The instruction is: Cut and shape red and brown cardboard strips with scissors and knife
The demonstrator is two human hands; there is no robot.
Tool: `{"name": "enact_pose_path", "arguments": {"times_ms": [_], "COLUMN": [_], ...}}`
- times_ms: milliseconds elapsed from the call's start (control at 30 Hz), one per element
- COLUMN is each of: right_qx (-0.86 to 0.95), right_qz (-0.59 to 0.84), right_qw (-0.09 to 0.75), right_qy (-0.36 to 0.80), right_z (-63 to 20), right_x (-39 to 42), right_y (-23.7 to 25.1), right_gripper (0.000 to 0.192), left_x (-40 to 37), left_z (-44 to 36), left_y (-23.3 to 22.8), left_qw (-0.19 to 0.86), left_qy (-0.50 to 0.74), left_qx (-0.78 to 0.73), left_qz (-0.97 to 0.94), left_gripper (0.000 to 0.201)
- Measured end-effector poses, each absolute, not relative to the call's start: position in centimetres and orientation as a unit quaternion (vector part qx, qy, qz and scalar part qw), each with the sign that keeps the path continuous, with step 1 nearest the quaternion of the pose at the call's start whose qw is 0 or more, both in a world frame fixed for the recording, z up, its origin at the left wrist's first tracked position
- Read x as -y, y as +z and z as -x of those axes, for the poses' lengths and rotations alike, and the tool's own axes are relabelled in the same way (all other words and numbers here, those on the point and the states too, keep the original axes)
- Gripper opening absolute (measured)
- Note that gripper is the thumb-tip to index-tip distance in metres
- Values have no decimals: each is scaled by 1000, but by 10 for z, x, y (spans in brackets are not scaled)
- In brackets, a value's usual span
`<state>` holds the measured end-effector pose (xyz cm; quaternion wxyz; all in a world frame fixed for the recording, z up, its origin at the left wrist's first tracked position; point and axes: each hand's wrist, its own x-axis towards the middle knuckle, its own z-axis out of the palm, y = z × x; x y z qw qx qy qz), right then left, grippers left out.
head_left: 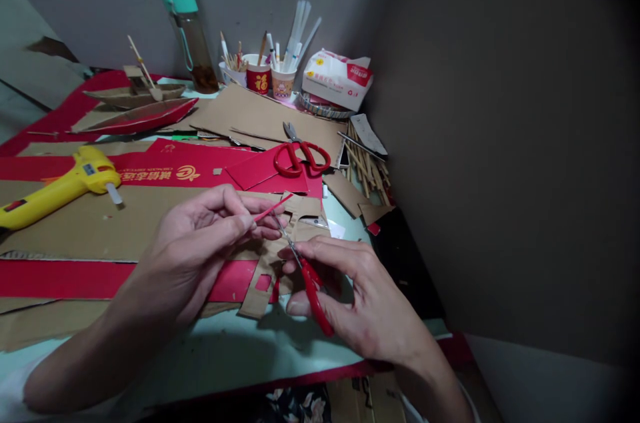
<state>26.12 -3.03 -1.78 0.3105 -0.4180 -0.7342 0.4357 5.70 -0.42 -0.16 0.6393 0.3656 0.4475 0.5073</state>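
Note:
In the head view, my left hand [200, 243] pinches a thin red strip of card [273, 207] between thumb and fingers, its free end pointing up to the right. My right hand [355, 289] is closed around small scissors with red handles [316, 299]. Their slim metal blades [284, 231] reach up to the strip near my left fingertips; whether they touch it I cannot tell. Below both hands lies a cut brown cardboard piece [260, 283] with a small window-like opening. A larger pair of red-handled scissors [303, 159] rests on red card beyond my hands.
A yellow glue gun [65, 186] lies at left on cardboard sheets [75, 223]. Boat-shaped cardboard models [145, 115] stand behind it. Along the back are a bottle [193, 43], cups of sticks and pens [257, 76] and a tissue pack [337, 79]. Wooden sticks [367, 166] lie at right.

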Motion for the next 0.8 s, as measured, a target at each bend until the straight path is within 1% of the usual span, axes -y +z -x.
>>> {"name": "enact_pose_path", "arguments": {"times_ms": [67, 167, 333, 500, 600, 800], "right_qx": [737, 741, 733, 725, 723, 716], "right_qz": [417, 416, 422, 416, 419, 409], "right_qw": [309, 305, 298, 322, 320, 327], "right_qy": [434, 429, 442, 444, 447, 462], "right_z": [-261, -261, -261, -259, -258, -258], "right_x": [31, 31, 31, 28, 27, 24], "right_y": [-19, -20, -17, -16, -15, -16], "right_gripper": [20, 18, 18, 20, 23, 10], "left_x": [5, 5, 3, 6, 7, 4], "left_z": [-56, -55, -57, -57, -56, -57], "left_y": [-2, -2, -6, -13, -17, -13], "left_qw": [644, 652, 663, 665, 671, 657], "left_qy": [507, 504, 498, 500, 494, 501], "left_qx": [-445, -441, -424, -408, -406, -425], "left_qz": [-362, -357, -364, -376, -375, -369], "left_gripper": [19, 17, 20, 19, 19, 19]}}
